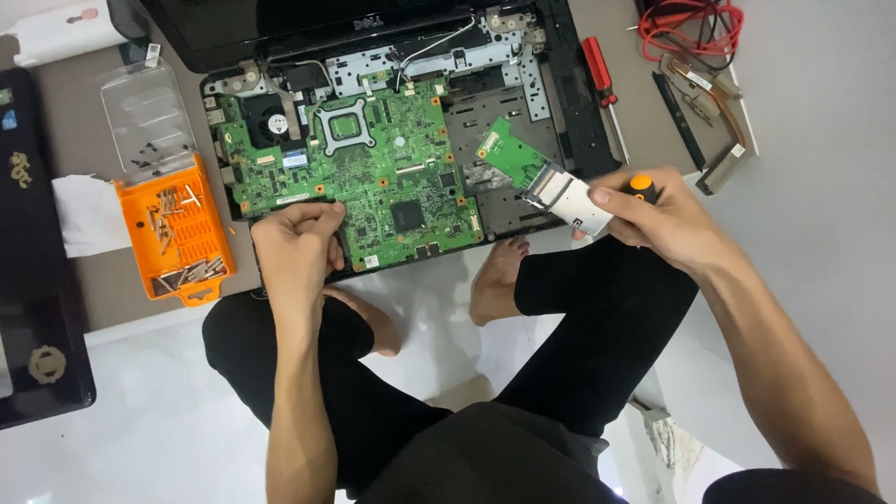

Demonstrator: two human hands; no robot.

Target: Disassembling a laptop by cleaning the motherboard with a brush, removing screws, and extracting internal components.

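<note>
Orange screw tray [177, 233] left of motherboard [350, 168]. Left hand [297, 247] pinching motherboard's front edge, steadying. Right hand [653, 219], right of motherboard, grasping small daughterboard [541, 182] plus orange-capped screwdriver [640, 185]. Step looks like daughterboard removal; next move calls for clean lift clear of chassis.

Floor [131, 420]: glossy white tile, reflecting soft overhead light, brightest toward 7 o'clock. A low grey-brown worktop [103, 271] spans the upper frame from 9 to 2 o'clock. Dark cabinet [37, 308] with gold ornaments stands at 9 o'clock. Pale grey surface at 3 o'clock. Lighting even, shadows faint.
</note>
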